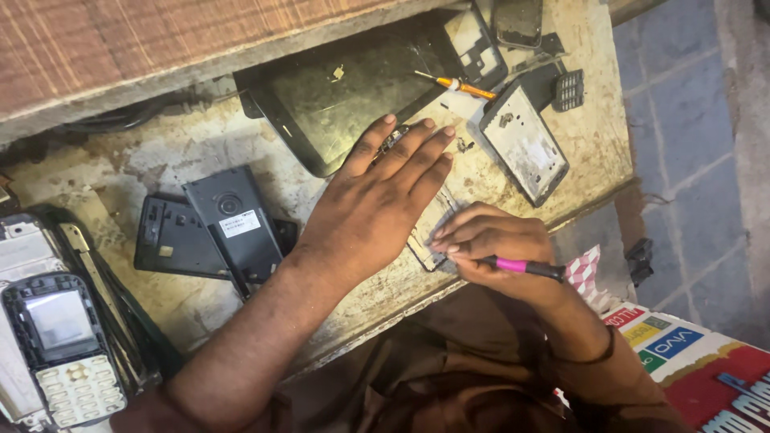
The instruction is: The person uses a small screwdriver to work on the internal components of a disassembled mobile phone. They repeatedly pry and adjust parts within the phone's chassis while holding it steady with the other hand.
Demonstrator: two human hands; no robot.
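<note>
My left hand (377, 200) lies flat with fingers spread on a worn, stained workbench (192, 152), its fingertips over a small metal part (393, 138) at the edge of a large dark cracked tablet screen (345, 92). My right hand (497, 244) is closed on a pink-handled tool (525, 266) and bears down on a thin phone frame (429, 232) lying at the bench's front edge, mostly hidden by both hands.
An orange-handled screwdriver (457, 84) lies behind the hands. An opened phone shell (525, 144) lies right of them, a small keypad (568, 90) beyond it. Black phone back covers (220, 224) lie to the left, and a keypad phone (60, 345) at far left. A colourful box (690, 361) sits lower right.
</note>
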